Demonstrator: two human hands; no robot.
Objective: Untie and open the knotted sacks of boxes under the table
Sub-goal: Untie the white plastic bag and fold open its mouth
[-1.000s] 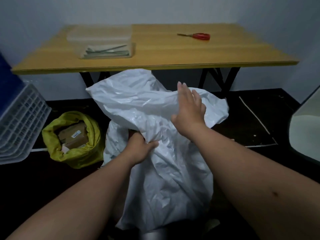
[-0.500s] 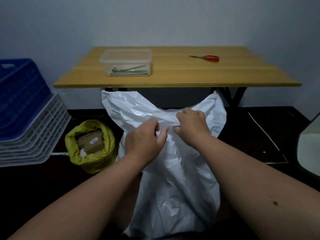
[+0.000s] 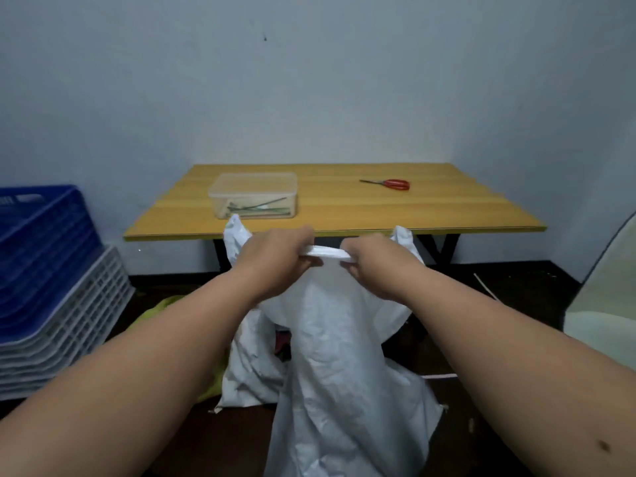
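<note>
A white sack [image 3: 347, 366] is held up in front of the wooden table [image 3: 447, 215], its top gathered into a tight band that is stretched level between the two hands. The left hand [image 3: 275, 261] is clenched round the band's left end, and the right hand [image 3: 373, 261] is clenched round its right end, the two fists near each other with a short span of twisted plastic between them. Loose corners of the sack are seen sticking up beyond each fist, and the body of the sack is hung down to the dark floor [image 3: 516, 290] between the forearms. A strip of a yellow sack [image 3: 161, 306] is glimpsed on the floor behind the left forearm.

On the table, a clear lidded container [image 3: 253, 194] with thin green strips inside is set toward the left, and red-handled scissors [image 3: 387, 183] are laid well apart to the right. Blue and white crates [image 3: 51, 270] are stacked against the pale wall [image 3: 309, 80] at the left.
</note>
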